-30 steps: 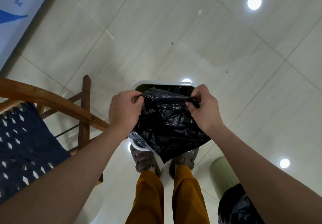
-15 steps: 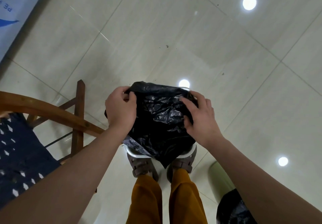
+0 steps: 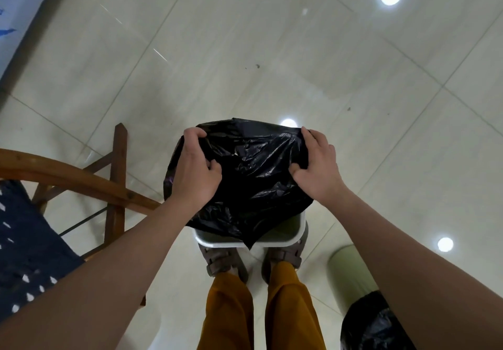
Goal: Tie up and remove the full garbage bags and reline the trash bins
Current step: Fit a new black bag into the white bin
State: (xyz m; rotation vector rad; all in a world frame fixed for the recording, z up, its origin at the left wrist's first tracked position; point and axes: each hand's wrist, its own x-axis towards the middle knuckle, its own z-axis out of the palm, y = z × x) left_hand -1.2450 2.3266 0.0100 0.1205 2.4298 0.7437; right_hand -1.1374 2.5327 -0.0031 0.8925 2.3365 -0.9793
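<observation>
Left hand (image 3: 197, 170) gripping left edge of black liner (image 3: 250, 175), fingers curled into film; right hand (image 3: 317, 167) gripping right edge likewise. Liner stretched over mouth of white bin (image 3: 302, 236), bottom tip dangling past near rim (not yet tucked inside). Risks, judged: thin film tearing if pulled too wide; edge slipping off far rim; light bin tipping toward feet. Full bag (image 3: 373, 325) parked lower right, well apart.

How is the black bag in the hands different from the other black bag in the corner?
The crinkly black plastic bag is gripped by the left hand and right hand over the white bin. The bulging black bag sits untouched at the lower right. Both are shiny black plastic.
</observation>
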